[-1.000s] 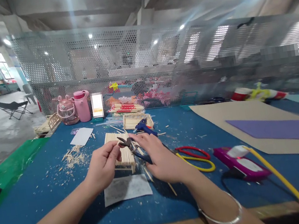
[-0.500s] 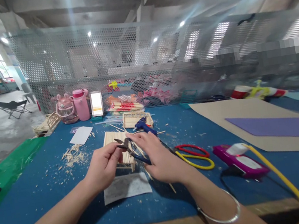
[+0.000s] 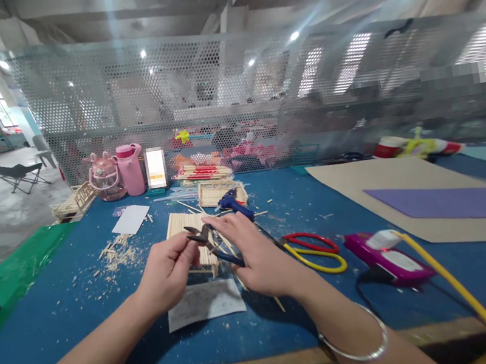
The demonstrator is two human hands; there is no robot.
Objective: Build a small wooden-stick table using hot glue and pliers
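My right hand (image 3: 259, 256) is wrapped around a pair of cutting pliers (image 3: 227, 257) with dark blue handles, their jaws parted and pointing left. Close to those jaws, my left hand (image 3: 169, 273) is closed in a pinch; whatever its fingers hold is too small or hidden to make out. Below and behind both hands stands a small platform of pale wooden sticks (image 3: 180, 226), partly covered by them. A grey printed sheet (image 3: 205, 305) lies on the table just in front of it. Loose thin sticks (image 3: 281, 304) stick out under my right hand.
On the blue table (image 3: 112, 344), a blue glue gun (image 3: 233, 203) lies beyond my right hand. Red-and-yellow-handled scissors (image 3: 314, 252) and a purple power strip (image 3: 389, 260) with a yellow cable sit right. Wood scraps (image 3: 118, 251) lie left; pink bottles (image 3: 130, 170) stand behind.
The view has shifted very slightly. Both hands and the pliers keep nearly the same pose.
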